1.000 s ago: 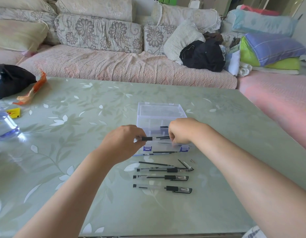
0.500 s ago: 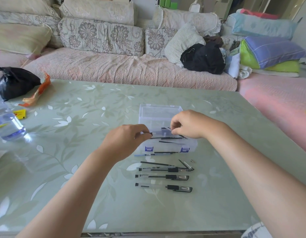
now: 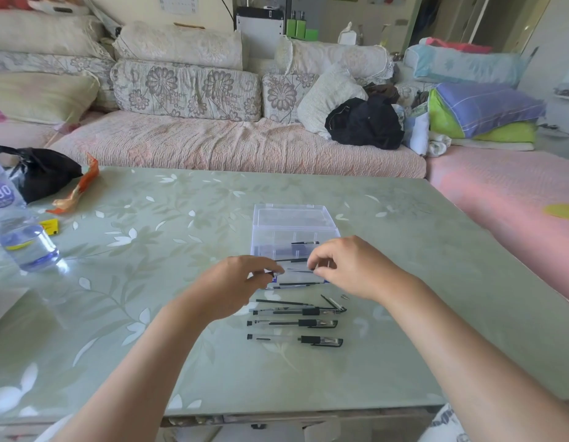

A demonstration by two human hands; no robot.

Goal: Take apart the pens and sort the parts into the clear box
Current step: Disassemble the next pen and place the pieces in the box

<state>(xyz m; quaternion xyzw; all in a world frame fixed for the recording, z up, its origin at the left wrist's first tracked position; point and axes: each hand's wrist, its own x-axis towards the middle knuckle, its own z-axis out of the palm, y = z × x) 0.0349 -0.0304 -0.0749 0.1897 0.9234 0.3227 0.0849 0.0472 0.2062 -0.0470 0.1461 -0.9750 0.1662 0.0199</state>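
Note:
The clear box (image 3: pixel 292 218) stands open mid-table with several black pen parts in its compartments. Over its near edge, my left hand (image 3: pixel 238 285) pinches the black-tipped end of a clear pen barrel (image 3: pixel 273 274). My right hand (image 3: pixel 347 266) pinches a thin refill (image 3: pixel 300 270) at its fingertips, a short gap from the left hand. In front of the box lie three whole pens (image 3: pixel 294 323) in a row, a loose refill (image 3: pixel 283 303), a black cap (image 3: pixel 333 304) and a tiny metal piece (image 3: pixel 344 296).
A water bottle (image 3: pixel 18 237), a black bag (image 3: pixel 40 173), an orange wrapper (image 3: pixel 77 189) and a small yellow item (image 3: pixel 50 225) sit at the table's left. A sofa with cushions and bedding runs behind the table. The table's near edge (image 3: pixel 276 413) is below the pens.
My hands have drawn apart over the box: the pen held between them a second ago is now split, the barrel in the left, the thin refill in the right. The camera tilted up.

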